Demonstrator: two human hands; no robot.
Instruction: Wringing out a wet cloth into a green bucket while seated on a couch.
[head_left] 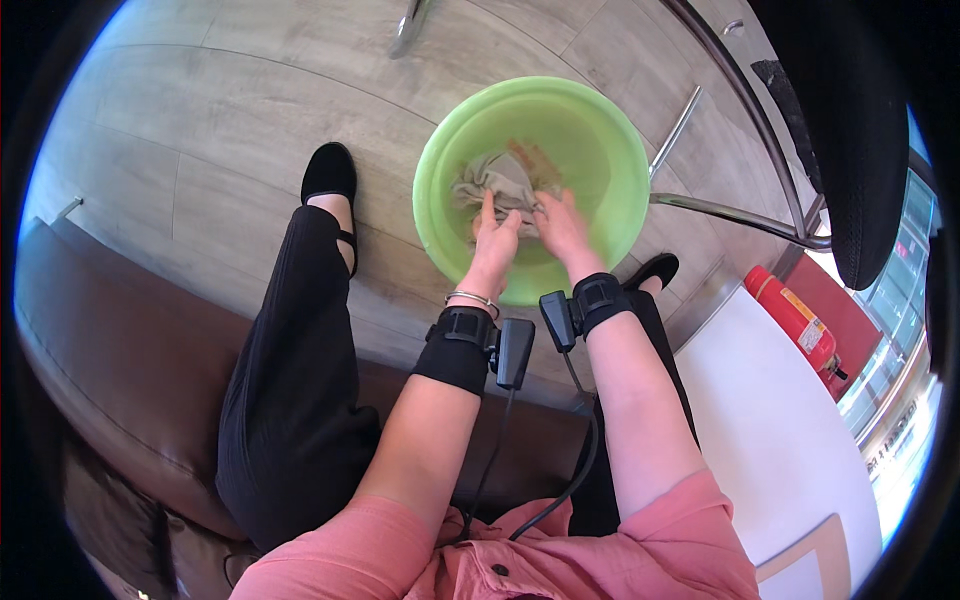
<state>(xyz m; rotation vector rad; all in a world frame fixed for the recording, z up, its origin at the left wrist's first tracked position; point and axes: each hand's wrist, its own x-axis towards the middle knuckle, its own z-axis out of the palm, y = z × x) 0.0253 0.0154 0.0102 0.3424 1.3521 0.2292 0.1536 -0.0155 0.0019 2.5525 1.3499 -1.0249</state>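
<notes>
A green plastic basin (600,140) stands on the floor between my feet, holding a crumpled greyish-beige cloth (495,173) with an orange-brown patch beside it that is too blurred to name. My left hand (495,245) grips the lower-middle part of the cloth, thumb and fingers on it. Slightly farther right, my right hand (565,230) grasps the cloth's right end, its fingertips partly hidden in the folds. Both wrists wear black straps with small dark devices and cables.
I sit on a brown leather seat (130,390). Chrome chair legs (740,220) rise right of the basin, beside a black seat (860,170). A white surface (770,440) and a red fire extinguisher (795,320) are at the right. Grey plank flooring (200,120) surrounds the basin.
</notes>
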